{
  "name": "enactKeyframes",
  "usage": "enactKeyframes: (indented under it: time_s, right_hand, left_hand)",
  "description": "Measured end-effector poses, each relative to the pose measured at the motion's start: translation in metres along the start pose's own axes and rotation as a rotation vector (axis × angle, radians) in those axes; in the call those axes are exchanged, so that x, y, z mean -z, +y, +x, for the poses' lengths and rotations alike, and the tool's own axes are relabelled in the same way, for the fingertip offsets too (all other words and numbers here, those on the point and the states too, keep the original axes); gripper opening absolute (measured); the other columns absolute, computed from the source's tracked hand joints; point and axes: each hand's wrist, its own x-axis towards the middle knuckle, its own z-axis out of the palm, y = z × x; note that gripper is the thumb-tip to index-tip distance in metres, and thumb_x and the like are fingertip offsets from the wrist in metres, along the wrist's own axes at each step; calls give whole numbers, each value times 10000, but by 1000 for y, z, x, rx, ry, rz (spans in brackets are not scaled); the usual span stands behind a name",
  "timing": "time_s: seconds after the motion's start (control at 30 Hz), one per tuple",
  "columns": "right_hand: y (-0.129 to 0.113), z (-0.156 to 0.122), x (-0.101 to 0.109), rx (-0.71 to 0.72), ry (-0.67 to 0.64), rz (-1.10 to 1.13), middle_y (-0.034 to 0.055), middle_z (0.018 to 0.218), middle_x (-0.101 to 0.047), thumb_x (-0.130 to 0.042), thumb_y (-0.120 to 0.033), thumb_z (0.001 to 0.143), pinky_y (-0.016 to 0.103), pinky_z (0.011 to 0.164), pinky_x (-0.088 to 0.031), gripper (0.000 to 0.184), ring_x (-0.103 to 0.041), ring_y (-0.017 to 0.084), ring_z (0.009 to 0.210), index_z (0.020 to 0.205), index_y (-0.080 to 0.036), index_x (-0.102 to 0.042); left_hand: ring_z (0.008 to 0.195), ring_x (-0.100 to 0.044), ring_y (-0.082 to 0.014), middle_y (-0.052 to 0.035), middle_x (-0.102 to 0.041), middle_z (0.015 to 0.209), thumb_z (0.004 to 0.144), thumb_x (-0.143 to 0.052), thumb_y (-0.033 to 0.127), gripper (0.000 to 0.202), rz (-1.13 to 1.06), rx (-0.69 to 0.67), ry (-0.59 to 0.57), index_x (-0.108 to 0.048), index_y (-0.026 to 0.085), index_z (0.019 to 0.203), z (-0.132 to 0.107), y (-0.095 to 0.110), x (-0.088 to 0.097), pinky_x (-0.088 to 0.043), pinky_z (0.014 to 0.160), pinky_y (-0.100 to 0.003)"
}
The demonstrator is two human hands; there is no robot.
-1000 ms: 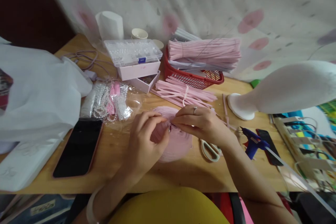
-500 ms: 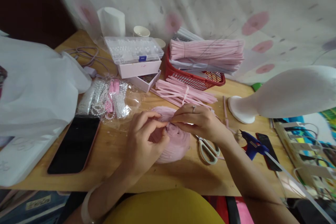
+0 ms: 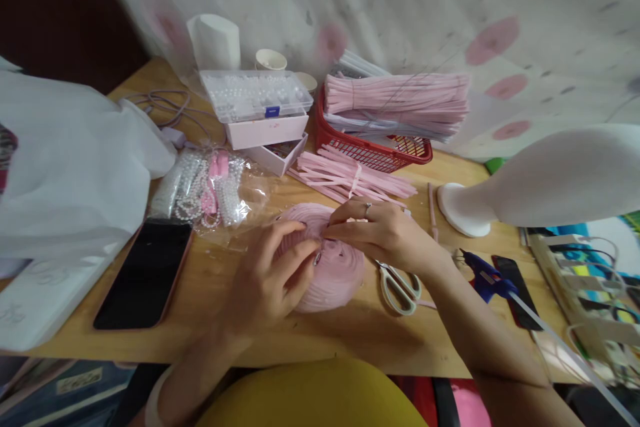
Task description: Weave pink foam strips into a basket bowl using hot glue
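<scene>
A pale pink, round coiled piece with a ridged surface lies on the table in front of me. My left hand is curled over its left side, thumb and a finger brought together near the coil's middle. From the right, my right hand, wearing a ring, reaches over the upper part with thumb and fingers pinched close to the left fingertips. Whatever sits between either hand's fingertips is too small to make out. White-handled scissors lie just right of the coil, partly beneath my right wrist.
Behind are bundled pink pipe cleaners, a red basket and a bead box. Bagged pearl strings and a phone lie left. A blue glue gun, a white mannequin head and a power strip are right.
My left hand has shifted slightly down and left, its fingertips a little farther from the right hand's. My right hand stays nearly in place. The view has moved slightly.
</scene>
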Motion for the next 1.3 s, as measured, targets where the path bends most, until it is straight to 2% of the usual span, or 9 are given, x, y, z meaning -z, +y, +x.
enactKeyframes:
  time_s: [0.23,0.33,0.47,0.7,0.9,1.07,1.13,1.23,1.3]
  right_hand:
    - [-10,-4,6,-107,-2,-59,141,1087,-726,-444,-55,1009,350,803,-592,301,-706,202,975,1167,-138,-687]
    - [-22,-9,7,-139,59,-75,138,1096,-716,-533,-134,1007,354,821,-588,231,-694,212,996,1175,-148,-692]
    - [-33,-15,-1,-131,58,-226,143,1117,-712,-583,-239,1006,352,761,-594,216,-691,232,992,1169,-174,-709]
    - [-29,-22,-9,-124,49,-354,140,1095,-727,-583,-214,1003,357,719,-586,210,-698,244,935,1158,-143,-706]
    - [-26,-20,-5,-24,13,-492,136,1119,-727,-602,-202,993,375,758,-576,208,-692,250,957,1175,-167,-695]
    - [-26,-20,-2,-48,-1,-481,143,1130,-719,-546,-162,1011,378,760,-576,247,-695,243,959,1216,-181,-683]
    - [-25,-21,-4,-71,6,-453,140,1120,-716,-498,-188,1036,319,687,-565,262,-696,213,910,1224,-181,-680]
    - [-25,-22,-9,-79,33,-421,137,1116,-709,-456,-231,1056,268,611,-537,287,-694,185,866,1225,-179,-681]
    - [-26,-23,-13,-86,67,-415,140,1109,-710,-471,-230,1050,277,596,-534,279,-697,194,850,1218,-169,-685]
  left_hand:
    - [1033,-593,-244,-136,-615,1108,883,-609,59,210,158,-143,1,-653,96,1085,2,2,4,-548,925,-388]
    - [1026,-604,-245,-137,-626,1105,876,-623,57,235,204,-159,10,-652,93,1107,2,4,4,-568,916,-389]
    - [1044,-615,-265,-151,-637,1118,864,-649,68,256,224,-145,-7,-653,91,1119,0,5,1,-584,915,-418]
    - [1016,-627,-257,-153,-642,1081,860,-623,42,226,232,-178,21,-661,94,1077,1,6,1,-593,896,-404]
    - [1034,-659,-256,-130,-670,1103,916,-569,118,186,264,-222,-40,-671,160,1065,5,-4,7,-600,867,-394]
    - [1070,-674,-254,-109,-697,1135,924,-567,130,155,237,-283,-92,-662,188,1031,8,-13,15,-596,893,-408]
    - [1029,-682,-228,-100,-704,1123,917,-578,104,153,168,-233,-95,-651,187,1022,10,-13,18,-593,888,-388]
    - [975,-683,-172,-63,-698,1036,920,-576,111,107,1,-7,-69,-634,194,956,19,-9,18,-585,872,-326]
    - [1002,-680,-179,-63,-683,1027,895,-608,151,59,-49,104,-70,-639,194,920,26,-7,16,-584,885,-333]
